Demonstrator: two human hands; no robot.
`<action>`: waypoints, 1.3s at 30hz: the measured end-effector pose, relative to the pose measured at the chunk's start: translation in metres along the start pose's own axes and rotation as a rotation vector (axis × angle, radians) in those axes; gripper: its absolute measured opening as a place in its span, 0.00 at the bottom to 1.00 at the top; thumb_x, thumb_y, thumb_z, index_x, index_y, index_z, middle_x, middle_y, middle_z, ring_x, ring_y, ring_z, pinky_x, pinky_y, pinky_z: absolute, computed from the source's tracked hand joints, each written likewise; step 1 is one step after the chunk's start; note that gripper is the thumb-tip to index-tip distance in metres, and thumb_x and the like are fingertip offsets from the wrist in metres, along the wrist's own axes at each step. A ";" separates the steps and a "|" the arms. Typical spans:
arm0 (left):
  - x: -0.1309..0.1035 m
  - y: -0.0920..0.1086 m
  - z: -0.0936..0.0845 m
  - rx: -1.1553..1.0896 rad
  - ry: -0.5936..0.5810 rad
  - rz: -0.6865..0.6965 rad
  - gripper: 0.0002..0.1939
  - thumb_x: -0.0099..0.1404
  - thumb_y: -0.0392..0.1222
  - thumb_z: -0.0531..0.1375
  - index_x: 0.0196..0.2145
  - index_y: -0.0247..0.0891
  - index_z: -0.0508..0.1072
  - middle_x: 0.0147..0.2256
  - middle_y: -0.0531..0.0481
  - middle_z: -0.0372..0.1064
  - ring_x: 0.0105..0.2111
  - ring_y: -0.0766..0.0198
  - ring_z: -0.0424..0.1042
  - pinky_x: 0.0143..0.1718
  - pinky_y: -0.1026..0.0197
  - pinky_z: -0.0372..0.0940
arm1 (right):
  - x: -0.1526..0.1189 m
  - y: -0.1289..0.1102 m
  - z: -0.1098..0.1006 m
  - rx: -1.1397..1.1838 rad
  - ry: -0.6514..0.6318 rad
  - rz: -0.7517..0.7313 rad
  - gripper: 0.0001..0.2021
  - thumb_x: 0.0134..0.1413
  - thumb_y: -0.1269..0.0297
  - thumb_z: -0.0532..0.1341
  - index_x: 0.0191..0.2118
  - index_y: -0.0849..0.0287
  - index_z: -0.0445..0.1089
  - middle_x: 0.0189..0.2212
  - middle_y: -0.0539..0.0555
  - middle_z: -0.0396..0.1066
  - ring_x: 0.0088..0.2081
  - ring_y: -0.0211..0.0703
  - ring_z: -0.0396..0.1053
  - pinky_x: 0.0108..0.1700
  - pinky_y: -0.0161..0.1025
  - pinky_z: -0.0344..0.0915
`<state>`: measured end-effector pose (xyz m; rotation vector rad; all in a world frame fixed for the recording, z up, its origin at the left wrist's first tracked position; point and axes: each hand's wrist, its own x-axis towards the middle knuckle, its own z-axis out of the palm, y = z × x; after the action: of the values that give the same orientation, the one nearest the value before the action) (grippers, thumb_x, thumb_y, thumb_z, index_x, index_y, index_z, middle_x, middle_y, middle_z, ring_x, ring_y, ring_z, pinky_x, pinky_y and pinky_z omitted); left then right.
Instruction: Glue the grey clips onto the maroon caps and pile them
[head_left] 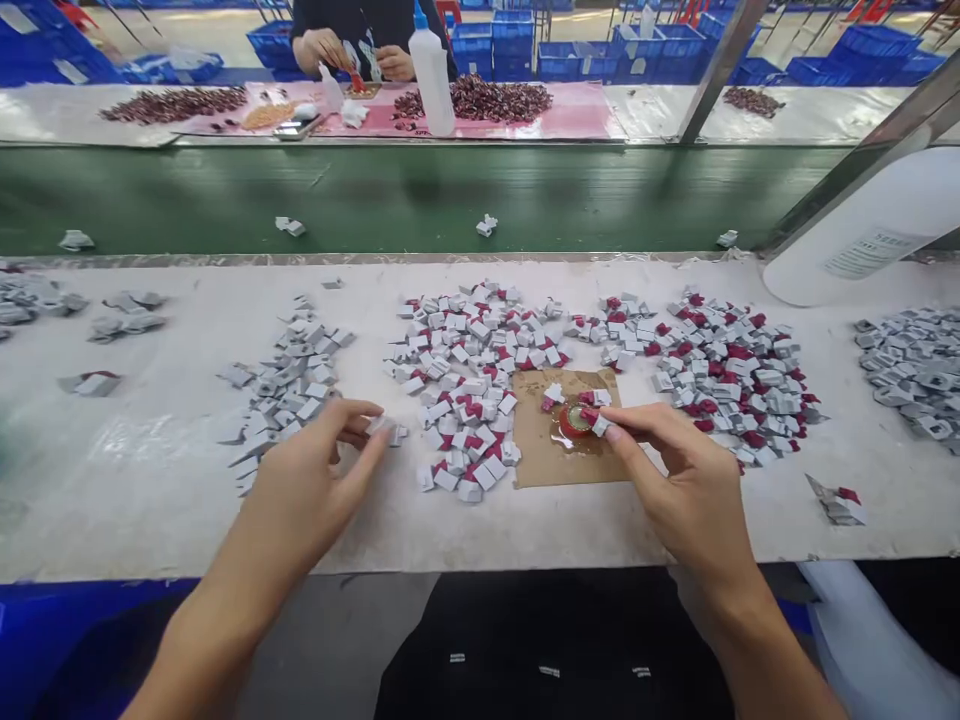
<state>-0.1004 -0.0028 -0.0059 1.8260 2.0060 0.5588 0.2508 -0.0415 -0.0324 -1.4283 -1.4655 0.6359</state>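
My left hand (pixel 315 480) pinches a small grey plastic part (pixel 384 426) between thumb and fingers, beside a pile of plain grey parts (pixel 304 375). In my right hand (pixel 682 470) is a grey-and-dark-red plastic part (pixel 598 420), held at a small red round cap (pixel 575 420) with liquid in it. That cap stands on a square of brown cardboard (pixel 544 460), which is wet around it. Two more grey-and-red parts (pixel 553 395) lie at the cap's far side. Grey-and-red parts (pixel 472 430) are heaped left of the cardboard, and another such heap (pixel 731 375) lies to its right.
A large white bottle (pixel 862 235) stands at the right, near more grey parts (pixel 915 365). Behind the table runs a green conveyor belt (pixel 390 190) with a few parts on it. Across it, a person's hands (pixel 322 50) work near a white squeeze bottle (pixel 431 80) and dark red piles (pixel 495 98).
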 end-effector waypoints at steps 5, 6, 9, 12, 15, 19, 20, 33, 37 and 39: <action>-0.001 -0.005 0.010 0.157 0.093 0.128 0.13 0.78 0.52 0.53 0.46 0.49 0.76 0.47 0.42 0.82 0.49 0.42 0.84 0.53 0.44 0.76 | 0.006 -0.007 -0.002 -0.107 -0.028 -0.050 0.08 0.78 0.63 0.68 0.51 0.51 0.88 0.48 0.56 0.89 0.49 0.52 0.86 0.50 0.47 0.82; 0.001 -0.009 0.011 0.178 0.103 0.147 0.14 0.79 0.51 0.52 0.46 0.49 0.77 0.49 0.40 0.81 0.52 0.41 0.83 0.54 0.44 0.76 | 0.006 -0.009 -0.003 -0.125 -0.038 -0.059 0.08 0.78 0.63 0.68 0.51 0.51 0.87 0.47 0.56 0.89 0.49 0.52 0.86 0.49 0.47 0.83; 0.002 -0.020 0.011 0.197 0.129 0.166 0.15 0.82 0.51 0.52 0.49 0.48 0.78 0.53 0.39 0.80 0.52 0.42 0.84 0.56 0.45 0.77 | 0.008 -0.013 -0.006 -0.154 -0.055 -0.075 0.08 0.78 0.63 0.68 0.50 0.51 0.87 0.45 0.55 0.89 0.47 0.52 0.87 0.46 0.47 0.83; -0.001 -0.029 0.008 0.169 0.084 0.183 0.14 0.81 0.51 0.54 0.53 0.52 0.79 0.54 0.44 0.82 0.50 0.44 0.85 0.55 0.45 0.78 | 0.008 -0.014 -0.006 -0.155 -0.045 -0.067 0.08 0.78 0.62 0.68 0.50 0.51 0.88 0.45 0.55 0.89 0.45 0.52 0.86 0.45 0.47 0.83; 0.000 -0.034 0.002 0.117 0.017 0.206 0.13 0.76 0.52 0.58 0.52 0.55 0.80 0.53 0.48 0.83 0.43 0.46 0.85 0.51 0.46 0.80 | 0.006 -0.014 -0.005 -0.106 -0.025 -0.025 0.08 0.77 0.62 0.69 0.49 0.50 0.89 0.45 0.55 0.89 0.46 0.51 0.86 0.47 0.47 0.83; -0.002 -0.016 0.000 -0.020 0.165 0.079 0.10 0.72 0.55 0.66 0.47 0.53 0.81 0.45 0.51 0.84 0.43 0.46 0.85 0.48 0.46 0.82 | 0.004 -0.017 -0.004 0.114 0.065 0.095 0.06 0.74 0.61 0.73 0.49 0.49 0.90 0.45 0.54 0.90 0.46 0.51 0.87 0.49 0.46 0.86; -0.003 -0.005 0.002 -0.116 0.203 0.044 0.09 0.71 0.54 0.68 0.47 0.54 0.82 0.44 0.51 0.85 0.43 0.46 0.85 0.48 0.46 0.82 | 0.004 -0.018 -0.004 0.196 0.079 0.126 0.05 0.73 0.61 0.74 0.49 0.48 0.91 0.44 0.53 0.90 0.45 0.50 0.88 0.49 0.46 0.87; -0.015 0.119 0.056 -1.214 -0.424 0.087 0.05 0.74 0.42 0.76 0.45 0.47 0.85 0.39 0.51 0.87 0.41 0.57 0.89 0.50 0.57 0.87 | -0.002 -0.035 0.009 0.594 -0.024 0.192 0.08 0.75 0.52 0.76 0.54 0.43 0.91 0.50 0.53 0.91 0.54 0.56 0.90 0.61 0.58 0.87; -0.013 0.117 0.056 -1.228 -0.445 0.085 0.07 0.73 0.43 0.78 0.46 0.44 0.86 0.41 0.50 0.87 0.40 0.59 0.89 0.49 0.58 0.87 | -0.002 -0.036 0.005 0.535 -0.032 0.146 0.09 0.76 0.61 0.74 0.55 0.43 0.91 0.50 0.53 0.89 0.53 0.51 0.88 0.58 0.49 0.87; -0.014 0.119 0.056 -1.218 -0.468 0.095 0.09 0.73 0.45 0.78 0.46 0.43 0.86 0.42 0.49 0.87 0.42 0.58 0.89 0.49 0.58 0.87 | -0.001 -0.039 0.003 0.486 -0.047 0.114 0.11 0.76 0.65 0.73 0.54 0.43 0.92 0.48 0.53 0.89 0.51 0.48 0.87 0.54 0.43 0.87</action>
<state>0.0310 -0.0047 0.0086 1.0954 0.8683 0.9679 0.2301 -0.0486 0.0004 -1.1232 -1.1635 1.0239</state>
